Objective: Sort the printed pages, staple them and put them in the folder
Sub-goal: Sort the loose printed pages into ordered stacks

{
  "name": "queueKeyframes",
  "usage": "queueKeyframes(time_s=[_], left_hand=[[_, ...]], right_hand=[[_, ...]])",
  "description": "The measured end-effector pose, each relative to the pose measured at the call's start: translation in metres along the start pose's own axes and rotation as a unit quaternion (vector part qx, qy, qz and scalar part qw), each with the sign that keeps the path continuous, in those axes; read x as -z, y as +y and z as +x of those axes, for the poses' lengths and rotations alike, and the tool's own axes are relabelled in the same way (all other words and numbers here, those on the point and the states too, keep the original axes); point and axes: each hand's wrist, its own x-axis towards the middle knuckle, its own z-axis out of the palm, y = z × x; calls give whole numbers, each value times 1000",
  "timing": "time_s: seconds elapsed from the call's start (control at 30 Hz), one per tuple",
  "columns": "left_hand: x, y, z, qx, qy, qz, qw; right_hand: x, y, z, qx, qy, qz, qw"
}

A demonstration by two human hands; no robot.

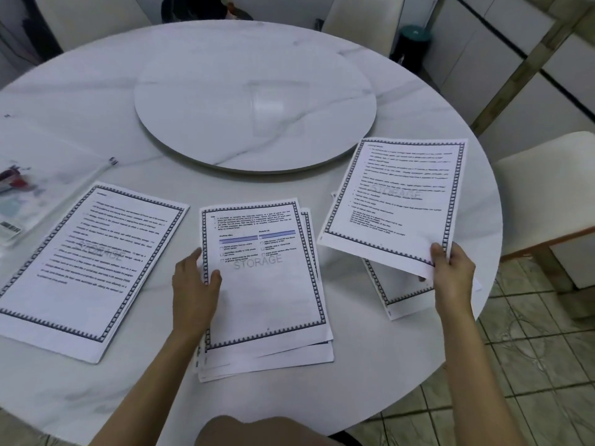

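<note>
Three groups of printed pages with a zigzag border and a "STORAGE" watermark lie on the round white table. A loose middle stack sits in front of me. My left hand grips its left edge, thumb on top of the sheet. My right hand pinches the lower right corner of a single page, lifted and tilted above the right pile. A left pile lies flat. A clear plastic folder with a stapler lies at the far left.
A raised turntable fills the table's middle. Pale chairs stand behind the table and at the right. Tiled floor shows at the lower right. My knee is under the near edge.
</note>
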Motion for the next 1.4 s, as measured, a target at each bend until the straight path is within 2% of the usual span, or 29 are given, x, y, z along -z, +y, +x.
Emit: queueKeyframes(time_s=[0.2, 0.3, 0.43, 0.5, 0.6, 0.8, 0.9, 1.0, 1.07, 1.13, 1.27, 1.4], left_hand=[[-5, 32, 0, -39, -19, -91, 995], [-4, 52, -4, -43, -20, -165, 985], [-2, 69, -7, -15, -92, -253, 963], [-4, 70, -9, 12, -111, -260, 959], [-9, 64, -13, 62, -98, -274, 955], [-21, 47, -20, 101, -101, -228, 963], [-28, 43, -26, 104, -101, -208, 967], [-32, 42, -31, 102, -92, -202, 970], [-35, 42, -33, 101, -83, -196, 972], [-38, 42, -33, 102, -70, -192, 974], [-45, 44, -33, 112, -45, -181, 976], [-49, 48, -28, 116, -41, -173, 977]], right_hand=[[-18, -11, -26, 11, -81, 65, 995], [-29, -8, -40, -14, -131, 94, 987], [-42, -5, -56, -33, -216, 98, 971], [-47, -5, -61, -29, -240, 94, 966], [-54, -6, -64, -26, -279, 80, 956], [-51, -7, -57, -35, -355, 4, 934], [-41, 2, -37, -61, -314, -54, 946], [-21, 16, -5, -1, -203, -172, 964], [-5, 25, 18, 15, -133, -240, 962], [11, 35, 37, -9, -84, -312, 946], [33, 51, 60, -62, -74, -396, 913], [44, 62, 69, -70, -65, -400, 912]])
